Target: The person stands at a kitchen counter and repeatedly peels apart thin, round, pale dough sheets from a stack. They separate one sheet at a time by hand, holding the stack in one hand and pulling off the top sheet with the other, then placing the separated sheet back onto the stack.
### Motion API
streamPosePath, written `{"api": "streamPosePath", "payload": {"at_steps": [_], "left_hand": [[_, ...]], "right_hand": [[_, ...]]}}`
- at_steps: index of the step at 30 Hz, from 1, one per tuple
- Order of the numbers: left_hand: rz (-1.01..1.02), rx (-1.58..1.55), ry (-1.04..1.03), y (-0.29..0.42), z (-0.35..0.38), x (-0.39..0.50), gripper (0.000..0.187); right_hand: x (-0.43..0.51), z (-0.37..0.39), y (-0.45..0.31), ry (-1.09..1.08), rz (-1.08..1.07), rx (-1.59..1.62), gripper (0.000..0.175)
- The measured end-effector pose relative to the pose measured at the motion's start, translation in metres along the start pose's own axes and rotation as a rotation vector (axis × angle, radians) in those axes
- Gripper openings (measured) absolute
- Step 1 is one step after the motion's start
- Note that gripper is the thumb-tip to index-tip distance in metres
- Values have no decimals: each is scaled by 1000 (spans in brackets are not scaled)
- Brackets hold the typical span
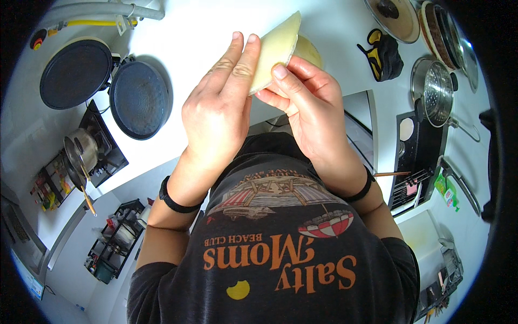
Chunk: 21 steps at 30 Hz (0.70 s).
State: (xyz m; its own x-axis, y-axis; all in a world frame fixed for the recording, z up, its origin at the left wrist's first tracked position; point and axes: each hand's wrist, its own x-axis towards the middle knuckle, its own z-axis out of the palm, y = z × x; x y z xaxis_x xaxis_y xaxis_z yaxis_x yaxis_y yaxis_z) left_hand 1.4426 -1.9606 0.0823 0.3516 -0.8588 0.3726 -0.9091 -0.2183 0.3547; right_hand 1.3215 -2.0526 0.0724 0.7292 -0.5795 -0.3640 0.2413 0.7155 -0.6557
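Observation:
Above the white countertop (194,24), a pale-yellow round sheet (279,44), possibly a stack of dough wrappers, is held tilted and looks folded or curved. My left hand (220,93) lies along its left side, two fingers stretched over the face and the thumb hidden. With thumb on the near face and fingers behind, my right hand (311,93) pinches the lower right edge. Behind that edge, partly covered by the sheet and my fingers, shows a second pale-yellow round piece (309,50); whether the two are joined I cannot tell.
Left are two dark pans (139,99) (77,75) and a hob with a steel pot (87,148). Right are a black-and-yellow pouch (384,56), a glass lid (396,20), a steel strainer pot (437,93), a black sink (421,150) and a green detergent bottle (445,188).

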Motion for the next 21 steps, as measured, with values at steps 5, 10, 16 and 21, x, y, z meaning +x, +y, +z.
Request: {"api": "streamPosePath", "payload": {"at_steps": [5,10,16,21], "left_hand": [[-17,-56,-28,1,-2,-2,65],[2,-95,-16,0,0,-2,64],[-55,-212,-74,6,-3,-5,58],[-215,-485,-139,16,0,-9,42]], "right_hand": [[-4,-3,1,-35,-59,7,26],[-5,-3,-1,11,-57,31,32],[-2,-5,-1,62,-218,-189,18],[1,-4,4,32,-221,-26,13]]}}
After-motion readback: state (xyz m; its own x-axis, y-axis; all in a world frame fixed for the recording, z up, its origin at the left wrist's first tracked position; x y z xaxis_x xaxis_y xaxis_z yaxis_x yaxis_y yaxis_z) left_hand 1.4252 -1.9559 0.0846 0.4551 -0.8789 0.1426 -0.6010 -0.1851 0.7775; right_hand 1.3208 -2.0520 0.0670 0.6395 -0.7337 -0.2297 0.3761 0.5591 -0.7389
